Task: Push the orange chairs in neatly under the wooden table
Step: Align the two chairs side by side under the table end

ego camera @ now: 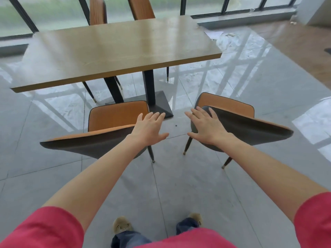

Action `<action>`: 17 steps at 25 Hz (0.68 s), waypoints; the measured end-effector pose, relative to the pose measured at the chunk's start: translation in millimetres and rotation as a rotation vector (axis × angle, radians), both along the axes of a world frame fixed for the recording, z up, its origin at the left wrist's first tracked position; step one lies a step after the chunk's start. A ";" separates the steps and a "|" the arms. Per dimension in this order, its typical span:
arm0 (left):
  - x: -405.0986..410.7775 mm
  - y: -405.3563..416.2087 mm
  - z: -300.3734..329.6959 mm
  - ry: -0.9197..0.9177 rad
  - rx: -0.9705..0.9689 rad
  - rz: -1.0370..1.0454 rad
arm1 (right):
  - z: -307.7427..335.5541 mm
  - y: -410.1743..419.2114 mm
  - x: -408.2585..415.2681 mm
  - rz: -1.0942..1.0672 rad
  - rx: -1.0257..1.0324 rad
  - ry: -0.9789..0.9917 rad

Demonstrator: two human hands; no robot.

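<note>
Two orange chairs with dark grey backs stand on my side of the wooden table (116, 49), pulled out from under it. The left chair (114, 117) faces the table squarely; the right chair (231, 111) is turned a little to the right. My left hand (148, 129) hovers with spread fingers at the right end of the left chair's backrest. My right hand (206, 126) lies flat and spread against the left end of the right chair's backrest. Neither hand grips anything. Two more orange chairs (97, 11) (141, 8) stand at the table's far side.
The table rests on black posts with a square black base plate (161, 104) between the near chairs. The floor (179, 176) is glossy grey tile. Windows with dark frames run along the back. Scraps of paper (215, 34) lie on the floor at the far right.
</note>
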State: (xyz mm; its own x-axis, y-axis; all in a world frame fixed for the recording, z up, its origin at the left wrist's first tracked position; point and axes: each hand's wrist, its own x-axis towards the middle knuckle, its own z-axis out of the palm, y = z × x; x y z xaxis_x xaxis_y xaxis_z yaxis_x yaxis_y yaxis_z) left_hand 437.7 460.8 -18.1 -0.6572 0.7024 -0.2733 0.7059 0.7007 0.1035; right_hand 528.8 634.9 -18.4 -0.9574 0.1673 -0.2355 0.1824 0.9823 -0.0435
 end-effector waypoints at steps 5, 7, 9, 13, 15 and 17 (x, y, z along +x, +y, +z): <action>36.7 87.0 12.8 0.008 0.007 -0.008 | 7.7 84.6 41.0 -0.010 0.006 -0.010; 46.3 110.5 14.7 -0.004 -0.006 -0.013 | 6.5 107.9 52.8 -0.033 0.006 -0.008; 50.1 132.6 14.8 -0.010 -0.010 -0.020 | 3.3 128.1 58.5 -0.058 0.007 -0.004; 48.8 180.9 3.5 -0.040 0.004 -0.042 | -11.5 164.2 67.1 -0.156 -0.049 -0.008; 41.6 211.1 -5.5 -0.054 0.025 -0.054 | -18.2 185.3 65.5 -0.222 -0.084 -0.030; 33.4 240.9 -15.2 -0.082 0.020 -0.065 | -26.6 207.8 60.6 -0.287 -0.129 -0.071</action>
State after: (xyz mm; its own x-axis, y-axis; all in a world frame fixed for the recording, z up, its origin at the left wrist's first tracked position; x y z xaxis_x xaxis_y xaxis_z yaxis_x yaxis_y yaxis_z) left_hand 471.2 701.7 -33.4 -0.5860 0.7488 -0.3096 0.7384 0.6508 0.1766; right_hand 589.4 842.7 -45.0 -0.8557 0.3924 -0.3374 0.4583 0.8774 -0.1419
